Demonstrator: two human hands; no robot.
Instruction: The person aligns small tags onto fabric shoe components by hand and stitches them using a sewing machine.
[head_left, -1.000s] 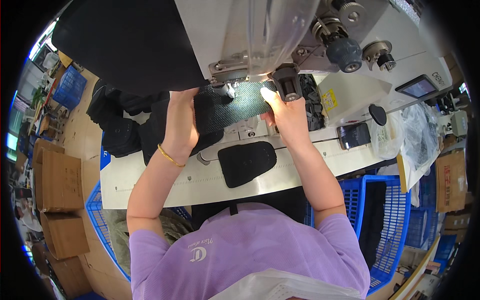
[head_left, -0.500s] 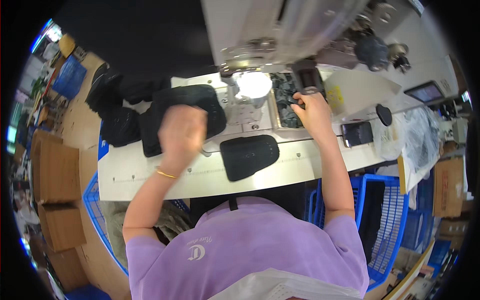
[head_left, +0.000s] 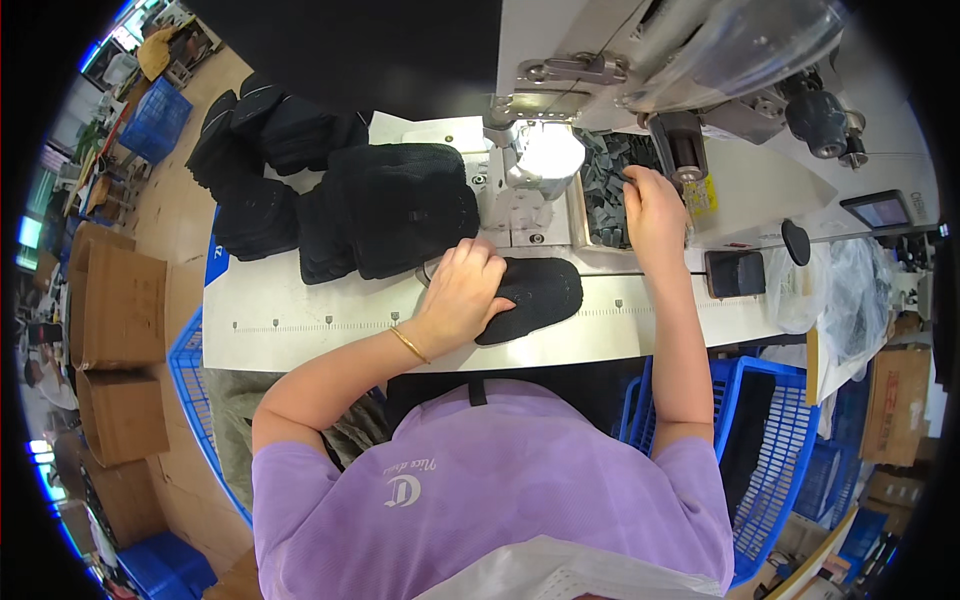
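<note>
A rounded black fabric piece (head_left: 540,298) lies near the table's front edge. My left hand (head_left: 460,298) is closed at its left end, thumb lying on top of the cloth and fingers curled. My right hand (head_left: 656,215) is over an open tray (head_left: 579,218) full of small dark grey pieces (head_left: 605,170). Its thumb and fingertips are pinched together on what looks like one of these pieces. Left of the sewing machine's lit needle area (head_left: 548,152), a tall stack of black fabric pieces (head_left: 410,205) stands just beyond my left hand.
More black stacks (head_left: 255,215) sit at the table's left end. The machine head (head_left: 660,60) overhangs the tray. A dark phone-like object (head_left: 735,274) and a clear plastic bag (head_left: 840,285) lie to the right. Blue baskets (head_left: 775,450) flank me below the table; cardboard boxes (head_left: 122,300) stand left.
My left hand has come down from the stack, rightward onto the single black fabric piece. That piece has turned slightly. My right hand stays at the tray, fingers still pinched.
</note>
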